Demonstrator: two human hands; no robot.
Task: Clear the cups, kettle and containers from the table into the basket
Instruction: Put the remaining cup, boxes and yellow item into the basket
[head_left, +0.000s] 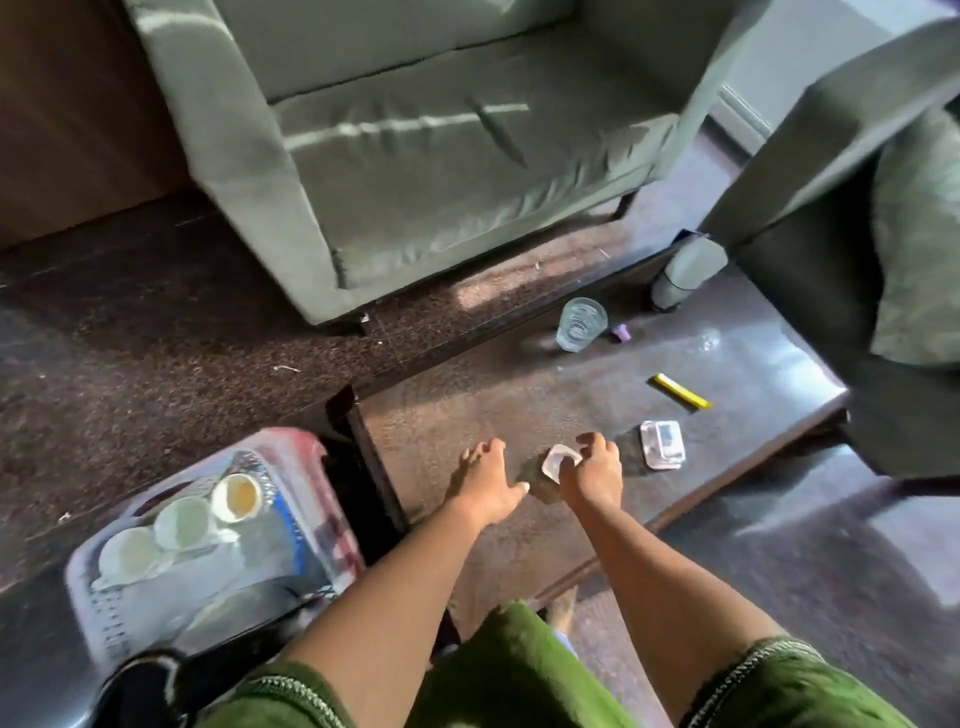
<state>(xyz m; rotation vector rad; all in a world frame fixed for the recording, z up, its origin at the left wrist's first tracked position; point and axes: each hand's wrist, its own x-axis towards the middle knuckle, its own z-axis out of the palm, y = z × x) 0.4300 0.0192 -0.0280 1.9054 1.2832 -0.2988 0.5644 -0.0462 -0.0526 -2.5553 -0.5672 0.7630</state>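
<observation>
Two bare hands worked over a low dark table (597, 364) as a person in green sleeves cleared it. Right hand (592, 470) curled its fingers round a small clear plastic container (558, 461) resting on the near part of the tabletop. Left hand (485, 480) lay just beside it, fingers spread and relaxed on the surface, grasping nothing.

Just right of the gripped container sat a second clear container (662, 445), apart from the hand. Farther back on the table lay a yellow stick-shaped object (680, 392), and beyond that stood a clear drinking glass (581, 324) near the far edge, with a small purple cap (621, 333) just beside it. A grey kettle-like vessel (688, 273) stood at the far right corner, blurred and hard to make out.

On the floor to the left of the table stood a pale plastic basket (104, 613). Three cups were lined up inside it: one white cup (236, 497) with a brownish inside nearest the table, a second (184, 522) in the middle and a third (127, 553) toward the basket's left side.

A grey-green armchair (415, 156) faced the table across dark carpet, and part of a second upholstered seat (857, 156) stood at right.
</observation>
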